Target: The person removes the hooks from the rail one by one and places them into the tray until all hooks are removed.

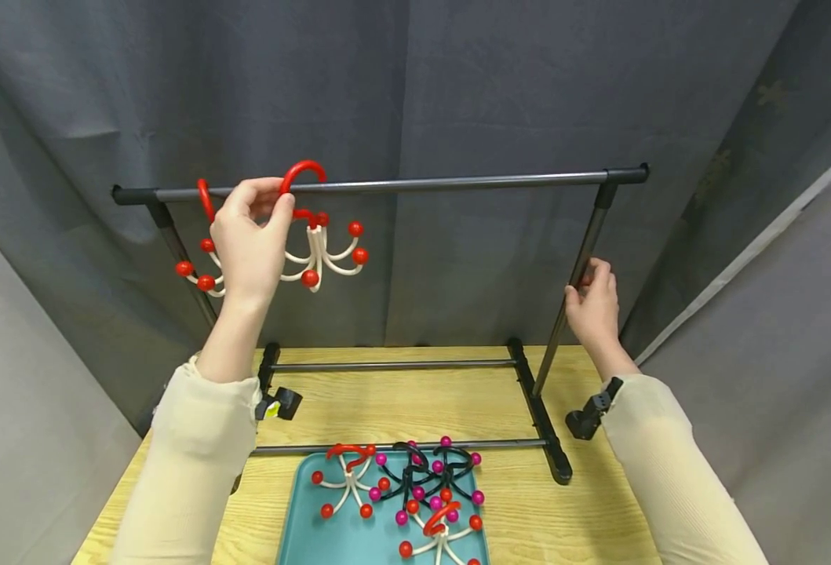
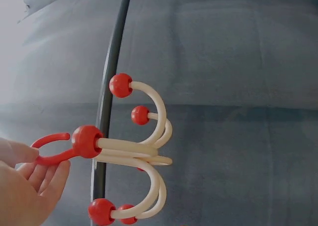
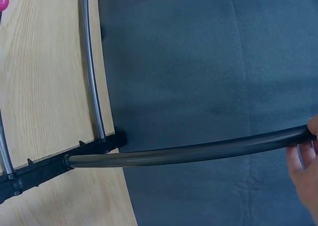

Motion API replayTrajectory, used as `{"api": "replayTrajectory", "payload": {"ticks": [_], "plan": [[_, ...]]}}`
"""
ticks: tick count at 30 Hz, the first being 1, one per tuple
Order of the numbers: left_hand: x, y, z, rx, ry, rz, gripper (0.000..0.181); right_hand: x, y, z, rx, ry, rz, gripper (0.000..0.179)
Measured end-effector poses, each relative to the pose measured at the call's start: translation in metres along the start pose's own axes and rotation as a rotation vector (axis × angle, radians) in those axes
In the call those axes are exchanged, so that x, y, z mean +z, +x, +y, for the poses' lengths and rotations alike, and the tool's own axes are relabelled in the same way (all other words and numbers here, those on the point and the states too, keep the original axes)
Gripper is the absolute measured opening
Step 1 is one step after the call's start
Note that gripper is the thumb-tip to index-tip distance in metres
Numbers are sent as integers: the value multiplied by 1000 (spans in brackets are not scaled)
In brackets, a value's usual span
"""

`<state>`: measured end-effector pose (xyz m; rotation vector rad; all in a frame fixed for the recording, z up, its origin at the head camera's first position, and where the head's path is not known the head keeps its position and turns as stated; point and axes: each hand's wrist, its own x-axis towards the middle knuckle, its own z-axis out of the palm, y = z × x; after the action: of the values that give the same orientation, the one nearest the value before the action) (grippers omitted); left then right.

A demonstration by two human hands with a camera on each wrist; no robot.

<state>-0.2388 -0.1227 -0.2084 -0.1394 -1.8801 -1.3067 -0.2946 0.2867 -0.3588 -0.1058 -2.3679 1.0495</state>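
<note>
In the head view my left hand (image 1: 251,239) pinches the red hook of a white multi-arm hanger (image 1: 318,249) with red ball tips. That hook (image 1: 304,166) arches over the top bar (image 1: 415,185) of a metal rack. In the left wrist view, thumb and fingers hold the red hook, and the hanger's white arms (image 2: 154,107) spread beyond the bar. A second white and red hanger (image 1: 205,200) is on the bar at the left, partly hidden behind my left hand. My right hand (image 1: 594,302) grips the rack's right post (image 1: 559,329), fingers curled round it.
A teal tray (image 1: 316,541) in front of the rack bears two more white and red hangers (image 1: 349,480) and black hangers with magenta balls (image 1: 408,479). The rack's black feet (image 1: 538,416) and lower rails (image 1: 394,366) stand on a wooden table (image 1: 387,400). Grey curtains (image 1: 500,94) surround it.
</note>
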Motion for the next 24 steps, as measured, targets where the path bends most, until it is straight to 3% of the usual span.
{"api": "replayTrajectory", "payload": {"ticks": [15,24], "plan": [[-22,-37,22,48,-94,-162,20,-2,1,3,64,109,-19,49],[-29,-64,10,42,-105,-321,19,-2,4,4,70,108,-12,46]]}}
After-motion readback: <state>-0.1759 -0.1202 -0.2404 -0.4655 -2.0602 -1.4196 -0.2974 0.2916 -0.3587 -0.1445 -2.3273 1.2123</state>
